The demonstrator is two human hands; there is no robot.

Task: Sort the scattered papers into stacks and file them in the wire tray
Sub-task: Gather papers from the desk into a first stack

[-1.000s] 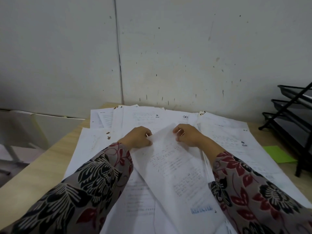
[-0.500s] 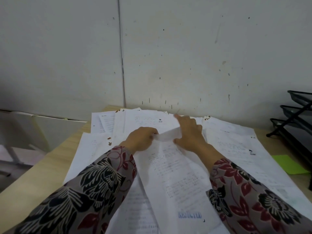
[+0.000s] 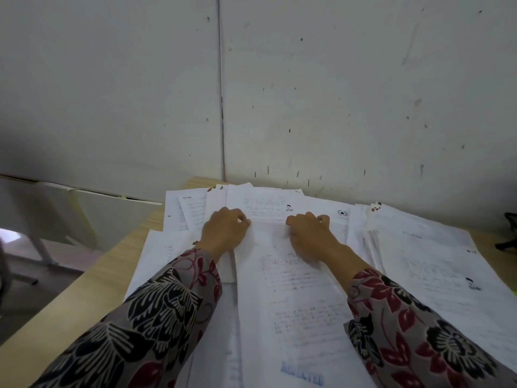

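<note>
Left hand point(image 3: 225, 233), right hand point(image 3: 310, 238) both pinch far edge of white printed paper sheet point(image 3: 296, 309); lift evenly, don't drag loose papers point(image 3: 436, 264) beneath.

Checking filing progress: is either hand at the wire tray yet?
No, the left hand and right hand both grip the central sheet, away from the wire tray.

You're at what looks like an office desk: a pale wooden surface point(image 3: 92, 289) buried under printed papers point(image 3: 436, 275), one bearing a blue stamp point(image 3: 302, 372), a black wire tray point(image 3: 510, 219) at the right edge, and a plain scuffed wall point(image 3: 335, 93) behind.
</note>
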